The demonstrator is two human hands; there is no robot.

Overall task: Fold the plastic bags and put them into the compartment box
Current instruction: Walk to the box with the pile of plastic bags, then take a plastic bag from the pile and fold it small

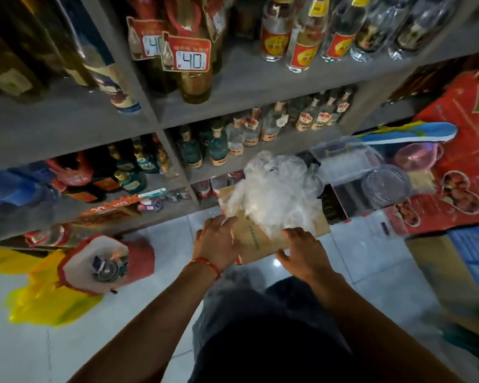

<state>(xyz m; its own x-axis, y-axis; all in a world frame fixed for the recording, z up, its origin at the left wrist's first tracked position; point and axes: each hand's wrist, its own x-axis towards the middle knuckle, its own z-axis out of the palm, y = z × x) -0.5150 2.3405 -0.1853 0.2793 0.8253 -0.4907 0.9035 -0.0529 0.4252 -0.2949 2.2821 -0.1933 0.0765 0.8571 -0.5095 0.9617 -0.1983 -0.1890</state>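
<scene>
A loose heap of clear plastic bags (277, 194) lies on a brown cardboard box (256, 244) standing on the tiled floor in front of me. My left hand (216, 241) rests flat on the box's near-left side, its fingertips at the edge of the bags. My right hand (302, 251) lies spread on the box's near-right side, fingers touching the bottom of the heap. A clear plastic compartment box (346, 161) sits behind the heap to the right, partly hidden by it.
Grey shelves (233, 78) full of bottles rise straight ahead. A yellow bag (44, 297) and a red-capped container (103, 264) lie on the floor to the left. Red cartons (459, 194), a round clear lid (385, 186) and a blue insole (409, 134) crowd the right.
</scene>
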